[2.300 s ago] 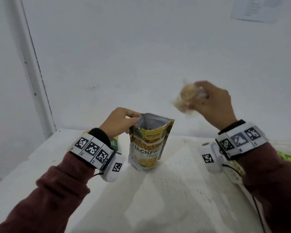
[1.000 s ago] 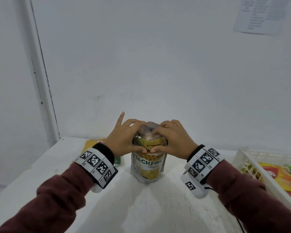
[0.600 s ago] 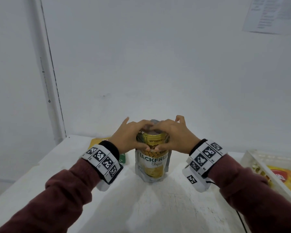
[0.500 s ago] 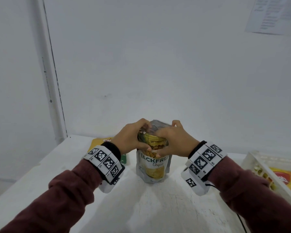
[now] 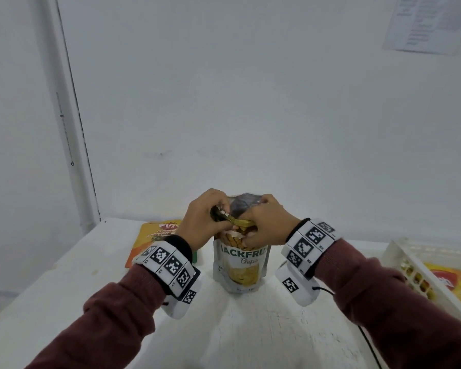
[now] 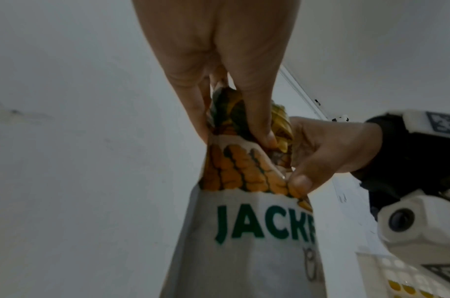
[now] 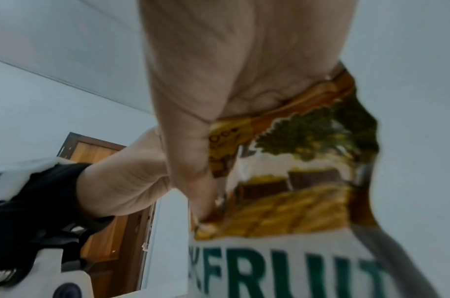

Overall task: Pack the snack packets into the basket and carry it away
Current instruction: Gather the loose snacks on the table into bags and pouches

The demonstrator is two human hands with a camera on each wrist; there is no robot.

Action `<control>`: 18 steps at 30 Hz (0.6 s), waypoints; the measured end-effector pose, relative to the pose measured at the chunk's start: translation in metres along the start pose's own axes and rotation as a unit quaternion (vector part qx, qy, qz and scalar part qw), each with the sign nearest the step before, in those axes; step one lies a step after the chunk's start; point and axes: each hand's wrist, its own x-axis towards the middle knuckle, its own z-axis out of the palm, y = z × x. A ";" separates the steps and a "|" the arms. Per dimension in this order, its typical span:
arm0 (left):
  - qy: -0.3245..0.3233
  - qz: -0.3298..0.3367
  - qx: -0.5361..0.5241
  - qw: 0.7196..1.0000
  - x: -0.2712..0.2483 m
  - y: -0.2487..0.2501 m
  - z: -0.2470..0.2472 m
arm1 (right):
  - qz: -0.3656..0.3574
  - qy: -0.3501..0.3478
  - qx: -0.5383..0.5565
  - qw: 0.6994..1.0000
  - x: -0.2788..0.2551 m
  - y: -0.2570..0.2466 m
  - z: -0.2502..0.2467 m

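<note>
A white and yellow jackfruit chips pouch (image 5: 240,265) stands upright on the white table (image 5: 264,339). My left hand (image 5: 206,222) and right hand (image 5: 264,225) both pinch its top, which is folded over and crumpled. The left wrist view shows my left fingers (image 6: 254,113) gripping the crumpled top of the pouch (image 6: 244,231), with the right hand (image 6: 325,153) pinching beside them. In the right wrist view my right hand (image 7: 218,121) holds the pouch (image 7: 295,201) by its upper front. A white basket (image 5: 407,259) at the right edge holds colourful packets.
An orange packet (image 5: 155,233) lies flat on the table behind my left wrist, near the wall. The wall stands close behind the pouch. A paper sheet (image 5: 431,22) hangs on the wall at upper right. A wooden door (image 7: 109,181) shows in the right wrist view.
My right hand dropped from holding a small snack in the air onto the pouch's top. Both hands then closed round the pouch mouth and folded it down; the pouch stayed standing.
</note>
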 end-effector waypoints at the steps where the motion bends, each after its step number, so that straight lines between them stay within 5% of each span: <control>1: 0.021 -0.005 -0.014 1.000 -0.002 -0.002 0.002 | -0.012 0.062 0.046 0.997 -0.004 0.005 0.005; 5: 0.039 -0.118 -0.114 0.986 -0.009 -0.005 0.009 | -0.014 0.236 0.090 0.968 -0.018 0.020 0.019; 10: -0.062 -0.222 -0.279 0.932 -0.013 -0.009 0.026 | 0.079 0.278 0.231 0.929 -0.025 0.026 0.025; 15: -0.017 -0.271 -0.306 0.913 -0.012 -0.008 0.039 | 0.129 0.237 0.591 0.760 -0.027 0.031 0.047; 17: 0.014 -0.283 -0.319 0.904 -0.011 -0.006 0.043 | 0.139 0.245 0.625 0.728 -0.026 0.035 0.052; 18: 0.026 -0.287 -0.322 0.902 -0.011 -0.006 0.045 | 0.147 0.267 0.605 0.735 -0.025 0.034 0.051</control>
